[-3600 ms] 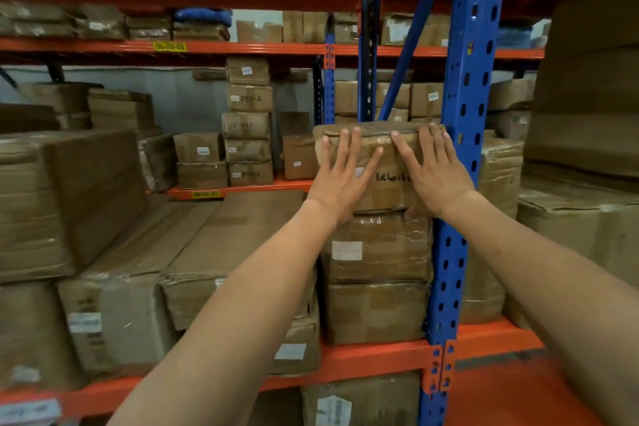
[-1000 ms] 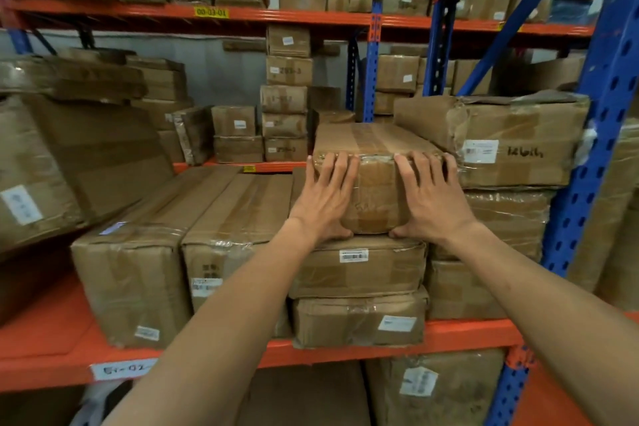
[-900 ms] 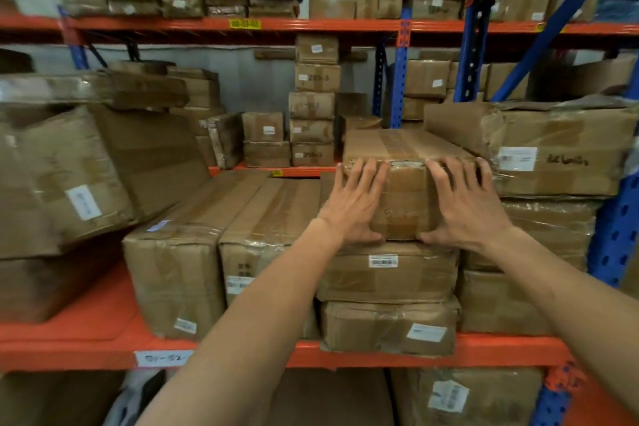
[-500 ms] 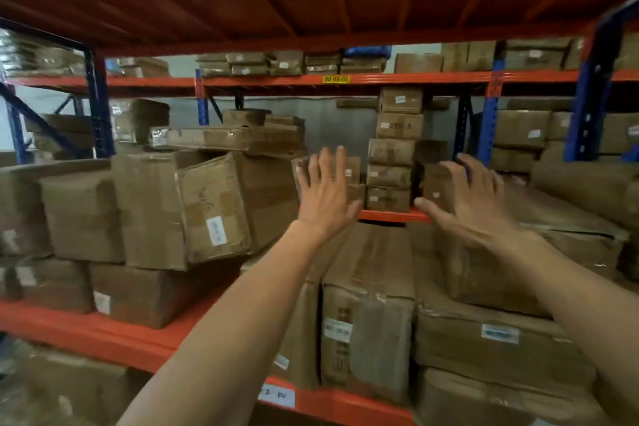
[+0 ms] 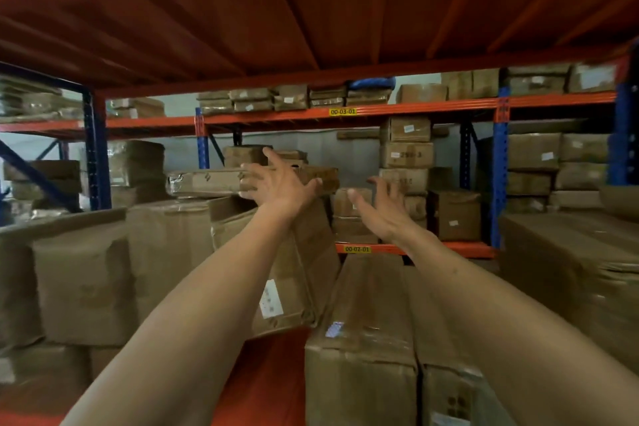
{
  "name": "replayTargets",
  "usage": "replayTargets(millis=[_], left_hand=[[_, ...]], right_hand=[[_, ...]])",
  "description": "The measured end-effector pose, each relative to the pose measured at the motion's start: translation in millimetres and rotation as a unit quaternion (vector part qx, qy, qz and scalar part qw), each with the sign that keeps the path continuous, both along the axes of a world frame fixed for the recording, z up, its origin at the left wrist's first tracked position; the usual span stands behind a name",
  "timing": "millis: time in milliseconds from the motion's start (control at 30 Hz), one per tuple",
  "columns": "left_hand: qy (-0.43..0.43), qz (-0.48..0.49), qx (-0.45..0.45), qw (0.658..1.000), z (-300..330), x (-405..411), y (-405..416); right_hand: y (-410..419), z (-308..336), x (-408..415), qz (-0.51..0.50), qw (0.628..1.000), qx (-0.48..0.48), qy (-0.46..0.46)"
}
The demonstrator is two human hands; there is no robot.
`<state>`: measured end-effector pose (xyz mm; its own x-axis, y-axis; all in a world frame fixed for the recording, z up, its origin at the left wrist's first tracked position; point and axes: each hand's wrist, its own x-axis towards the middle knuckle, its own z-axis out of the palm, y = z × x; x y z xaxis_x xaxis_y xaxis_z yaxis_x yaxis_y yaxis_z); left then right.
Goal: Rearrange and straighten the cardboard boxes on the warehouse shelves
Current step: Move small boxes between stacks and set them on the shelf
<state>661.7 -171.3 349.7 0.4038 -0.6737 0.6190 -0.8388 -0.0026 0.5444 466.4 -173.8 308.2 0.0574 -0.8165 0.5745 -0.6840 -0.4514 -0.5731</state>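
Observation:
My left hand (image 5: pixel 278 183) is raised with fingers spread, right in front of a long flat cardboard box (image 5: pixel 204 182) that lies on top of the stack; I cannot tell if it touches it. Under that hand, a big box with a white label (image 5: pixel 297 284) leans tilted to the left. My right hand (image 5: pixel 382 209) hangs open in the air to the right, palm facing left, holding nothing. Two long boxes (image 5: pixel 363 315) lie lengthwise below my right forearm.
Large boxes (image 5: pixel 86 284) fill the shelf on the left. A broad box (image 5: pixel 570 252) sits on the right. Behind, a second rack with orange beams (image 5: pixel 415 247) and blue uprights (image 5: pixel 499 176) holds stacked small boxes (image 5: pixel 406 156). The orange shelf underside (image 5: pixel 311 10) is close overhead.
Both hands came off the small box on the right stack and lifted open. The view swung left, and my left hand now reaches the flat box above the tilted one.

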Motion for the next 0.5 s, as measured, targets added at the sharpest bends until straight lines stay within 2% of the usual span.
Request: replayTargets(millis=[167,300,500], left_hand=[[0.025,-0.024,0.046,0.998,19,10,-24],[0.028,-0.032,0.101,0.994,24,14,-38],[0.014,-0.083,0.024,0.996,21,31,-29]], right_hand=[[-42,6,32,0.004,0.998,0.053,-0.043],[-80,11,45,0.025,0.99,0.086,-0.111],[-115,31,68,0.06,0.966,0.111,-0.227]])
